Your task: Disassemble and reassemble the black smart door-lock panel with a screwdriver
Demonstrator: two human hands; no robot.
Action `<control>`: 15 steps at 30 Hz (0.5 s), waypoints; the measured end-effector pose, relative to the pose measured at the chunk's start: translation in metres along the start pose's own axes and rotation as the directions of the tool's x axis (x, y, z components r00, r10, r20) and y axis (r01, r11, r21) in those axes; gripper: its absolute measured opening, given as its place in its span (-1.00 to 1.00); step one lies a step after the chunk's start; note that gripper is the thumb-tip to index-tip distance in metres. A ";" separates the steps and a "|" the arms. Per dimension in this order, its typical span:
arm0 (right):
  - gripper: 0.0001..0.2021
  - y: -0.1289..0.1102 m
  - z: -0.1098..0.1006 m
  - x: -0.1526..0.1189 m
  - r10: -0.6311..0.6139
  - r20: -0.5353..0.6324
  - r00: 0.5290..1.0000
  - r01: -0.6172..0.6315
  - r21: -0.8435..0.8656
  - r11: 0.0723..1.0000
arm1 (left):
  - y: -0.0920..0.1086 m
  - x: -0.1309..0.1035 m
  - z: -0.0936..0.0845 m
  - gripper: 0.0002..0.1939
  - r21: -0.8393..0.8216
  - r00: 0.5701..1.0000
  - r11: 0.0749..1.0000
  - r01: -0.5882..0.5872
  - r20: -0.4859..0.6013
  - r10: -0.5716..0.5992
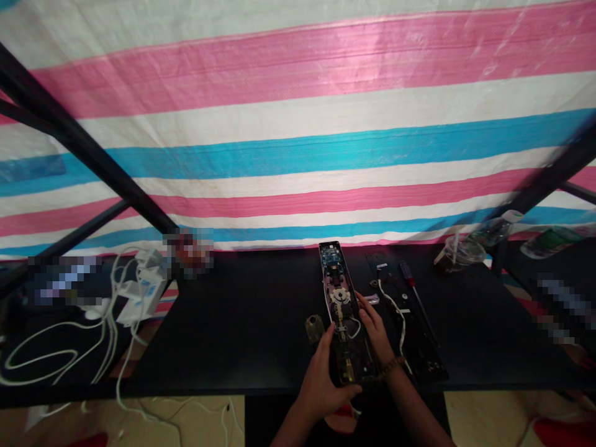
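A long, narrow opened device housing [341, 297], much like an electronic door lock, lies on the black table with its inside facing up. A blue circuit board [331, 256], a pale round part and thin wires show within it. My left hand [321, 379] grips the near left side, thumb across the near end. Along the right edge, my right hand [376, 329] holds the housing with its fingers against the side. Left of the housing sits a small squarish part [315, 328]. A long dark panel [421, 347] with a white cable [395, 304] lies to the right.
A screwdriver [416, 298] with a dark red and purple handle rests by the panel. Clear plastic cups [460, 251] stand at the back right. White cables [109, 323] and white boxes crowd the left. Black frame bars [93, 143] and a striped sheet [298, 149] rise behind the table [223, 329].
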State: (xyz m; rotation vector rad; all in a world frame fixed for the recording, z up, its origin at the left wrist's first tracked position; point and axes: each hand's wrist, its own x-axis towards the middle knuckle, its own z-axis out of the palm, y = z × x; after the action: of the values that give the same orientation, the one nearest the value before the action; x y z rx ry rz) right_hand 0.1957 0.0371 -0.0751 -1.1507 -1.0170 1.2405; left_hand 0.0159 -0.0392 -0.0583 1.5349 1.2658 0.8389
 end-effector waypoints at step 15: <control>-0.42 -0.002 -0.002 -0.001 -0.038 -0.005 0.999 0.037 -0.053 0.998 | -0.002 0.004 0.001 0.30 -0.138 0.998 0.989 -0.059 -0.016 0.057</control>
State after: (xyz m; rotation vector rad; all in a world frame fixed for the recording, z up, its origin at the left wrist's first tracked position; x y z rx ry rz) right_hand 0.1978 0.0364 -0.0733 -1.1705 -1.0679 1.1861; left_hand 0.0175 -0.0359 -0.0604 1.4630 1.1515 0.9549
